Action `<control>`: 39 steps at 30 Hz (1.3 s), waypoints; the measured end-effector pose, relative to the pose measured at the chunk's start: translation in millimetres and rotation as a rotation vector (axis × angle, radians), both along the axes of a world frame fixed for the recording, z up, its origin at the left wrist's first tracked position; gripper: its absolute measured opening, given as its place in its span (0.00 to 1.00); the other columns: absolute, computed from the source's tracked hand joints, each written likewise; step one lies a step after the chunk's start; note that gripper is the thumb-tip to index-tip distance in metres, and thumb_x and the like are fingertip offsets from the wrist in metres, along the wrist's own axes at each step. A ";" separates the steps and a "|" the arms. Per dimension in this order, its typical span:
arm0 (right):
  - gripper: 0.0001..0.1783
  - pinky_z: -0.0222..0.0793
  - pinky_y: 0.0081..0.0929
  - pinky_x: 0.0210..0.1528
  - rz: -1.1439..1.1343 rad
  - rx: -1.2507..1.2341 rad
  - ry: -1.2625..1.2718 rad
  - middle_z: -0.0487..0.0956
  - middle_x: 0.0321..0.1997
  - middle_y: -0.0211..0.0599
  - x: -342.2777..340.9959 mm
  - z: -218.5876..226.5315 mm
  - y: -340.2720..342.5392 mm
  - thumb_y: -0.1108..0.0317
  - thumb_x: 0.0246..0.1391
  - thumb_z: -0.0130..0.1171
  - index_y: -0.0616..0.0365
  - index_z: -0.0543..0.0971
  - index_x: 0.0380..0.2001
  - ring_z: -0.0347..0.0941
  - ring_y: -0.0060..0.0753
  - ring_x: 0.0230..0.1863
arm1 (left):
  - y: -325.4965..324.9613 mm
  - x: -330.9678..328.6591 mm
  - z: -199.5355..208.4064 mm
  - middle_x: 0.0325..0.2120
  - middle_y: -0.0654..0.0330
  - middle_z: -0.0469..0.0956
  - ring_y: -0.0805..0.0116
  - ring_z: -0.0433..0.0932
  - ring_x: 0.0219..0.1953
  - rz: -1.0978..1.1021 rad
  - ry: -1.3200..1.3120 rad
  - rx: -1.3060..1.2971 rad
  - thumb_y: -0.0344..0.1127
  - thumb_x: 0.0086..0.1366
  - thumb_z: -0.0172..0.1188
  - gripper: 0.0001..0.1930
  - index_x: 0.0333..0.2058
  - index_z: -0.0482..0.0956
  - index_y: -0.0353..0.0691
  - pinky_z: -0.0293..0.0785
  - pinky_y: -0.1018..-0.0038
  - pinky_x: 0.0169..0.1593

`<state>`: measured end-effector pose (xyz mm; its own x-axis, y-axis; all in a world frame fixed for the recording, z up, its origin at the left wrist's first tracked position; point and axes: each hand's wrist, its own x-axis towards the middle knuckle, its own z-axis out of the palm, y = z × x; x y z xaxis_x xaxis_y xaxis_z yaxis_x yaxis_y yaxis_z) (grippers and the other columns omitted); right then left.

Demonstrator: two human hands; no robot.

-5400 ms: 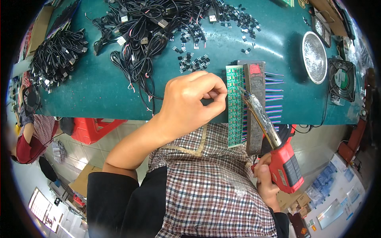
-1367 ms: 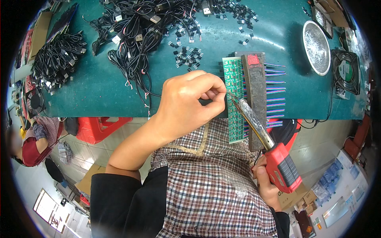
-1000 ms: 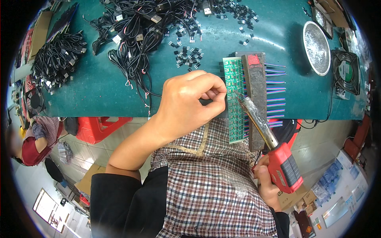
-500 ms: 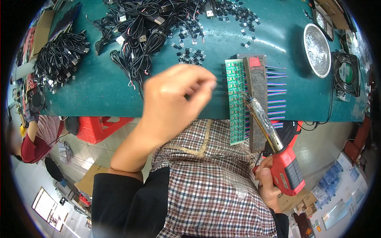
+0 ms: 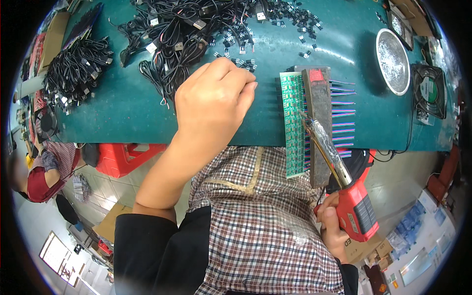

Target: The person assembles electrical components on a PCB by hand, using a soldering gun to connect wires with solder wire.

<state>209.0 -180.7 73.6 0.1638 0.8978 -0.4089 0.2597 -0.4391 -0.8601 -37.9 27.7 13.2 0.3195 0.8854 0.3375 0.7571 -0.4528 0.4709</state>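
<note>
My right hand (image 5: pixel 334 228) grips a red and black soldering gun (image 5: pixel 358 212) by its handle. Its metal tip reaches the green circuit board (image 5: pixel 293 128), over the row of joints along the board's right side. A dark, heavy bar (image 5: pixel 318 142) with a red patch lies along that side of the board, and thin coloured wires (image 5: pixel 343 117) stick out beyond it. My left hand (image 5: pixel 214 98) is closed above the table, left of the board and just below small black connectors (image 5: pixel 246 64). Its curled fingertips face away, so anything pinched in them is hidden.
Black USB cables (image 5: pixel 172 49) heap at the far middle, with another bundle (image 5: pixel 78 69) at the left. Farther right are a white-rimmed bowl (image 5: pixel 393 61) and a black fan (image 5: pixel 428 91). A co-worker's arm (image 5: pixel 49 169) shows at the left, near a red stool (image 5: pixel 118 160).
My left hand has moved away from the board, left and farther up the table toward the connectors. My right hand and the soldering gun have barely moved.
</note>
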 end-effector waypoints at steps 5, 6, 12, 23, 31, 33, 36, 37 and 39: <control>0.12 0.62 0.21 0.23 -0.025 -0.027 0.011 0.71 0.30 0.38 -0.6 2.5 0.8 0.63 0.62 0.59 0.61 0.72 0.33 0.62 0.21 0.20 | 3.4 4.1 -5.4 0.24 0.62 0.76 0.64 0.78 0.25 -0.009 0.006 0.059 0.27 0.47 0.70 0.08 0.24 0.78 0.42 0.74 0.70 0.28; 0.12 0.62 0.21 0.23 -0.037 -0.024 0.013 0.71 0.30 0.38 -0.7 2.7 1.0 0.63 0.62 0.59 0.61 0.71 0.33 0.61 0.21 0.20 | 3.3 4.9 -5.0 0.24 0.62 0.76 0.64 0.78 0.25 -0.013 0.004 0.060 0.27 0.47 0.70 0.08 0.24 0.78 0.42 0.74 0.70 0.28; 0.04 0.72 0.28 0.37 -0.045 -0.145 0.052 0.79 0.31 0.32 5.1 13.9 2.0 0.74 0.60 0.61 0.62 0.79 0.37 0.75 0.26 0.32 | -3.2 2.2 -1.6 0.21 0.64 0.77 0.67 0.78 0.20 0.015 -0.058 0.027 0.27 0.48 0.69 0.08 0.25 0.77 0.41 0.74 0.72 0.25; 0.13 0.59 0.20 0.22 -0.061 0.039 0.038 0.73 0.28 0.39 -3.0 6.7 6.3 0.62 0.62 0.60 0.62 0.71 0.34 0.62 0.20 0.18 | -19.5 2.6 -1.7 0.26 0.61 0.82 0.72 0.85 0.27 -0.082 -0.403 -0.236 0.21 0.53 0.68 0.07 0.30 0.81 0.36 0.81 0.78 0.32; 0.13 0.57 0.20 0.20 -0.033 0.021 0.025 0.73 0.28 0.38 0.4 4.7 4.4 0.62 0.63 0.59 0.61 0.71 0.33 0.60 0.18 0.17 | -26.1 0.9 -1.2 0.27 0.61 0.83 0.73 0.85 0.27 -0.128 -0.440 -0.273 0.22 0.54 0.69 0.06 0.30 0.82 0.36 0.81 0.79 0.31; 0.13 0.57 0.20 0.20 -0.044 0.026 0.039 0.73 0.27 0.38 -2.0 6.0 6.7 0.62 0.63 0.59 0.61 0.71 0.33 0.60 0.19 0.17 | -28.3 1.6 -1.0 0.27 0.61 0.82 0.74 0.84 0.27 -0.150 -0.435 -0.273 0.22 0.54 0.69 0.06 0.30 0.82 0.36 0.81 0.79 0.31; 0.13 0.57 0.20 0.21 -0.043 0.040 0.030 0.73 0.27 0.37 -1.4 4.0 4.8 0.62 0.63 0.59 0.61 0.71 0.32 0.60 0.19 0.17 | -32.5 7.2 -2.3 0.27 0.61 0.82 0.73 0.84 0.27 -0.196 -0.519 -0.342 0.22 0.54 0.69 0.06 0.31 0.82 0.36 0.81 0.79 0.31; 0.13 0.58 0.21 0.21 -0.032 0.049 0.010 0.73 0.27 0.37 -0.7 3.0 3.9 0.62 0.63 0.59 0.61 0.71 0.32 0.61 0.20 0.17 | -33.6 9.9 -3.5 0.27 0.61 0.82 0.73 0.84 0.27 -0.196 -0.519 -0.342 0.22 0.54 0.69 0.06 0.31 0.82 0.36 0.81 0.79 0.31; 0.13 0.58 0.21 0.22 -0.024 0.043 0.001 0.73 0.27 0.37 -2.0 5.5 5.6 0.62 0.63 0.59 0.60 0.71 0.32 0.61 0.20 0.18 | -35.0 13.8 -4.9 0.27 0.60 0.82 0.72 0.85 0.27 -0.209 -0.553 -0.347 0.22 0.54 0.69 0.07 0.31 0.82 0.36 0.82 0.78 0.32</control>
<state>207.1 -175.1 79.1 0.1849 0.9102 -0.3706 0.2487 -0.4082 -0.8784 -24.1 -7.3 8.3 0.3576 0.9105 0.2078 0.2764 -0.3158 0.9077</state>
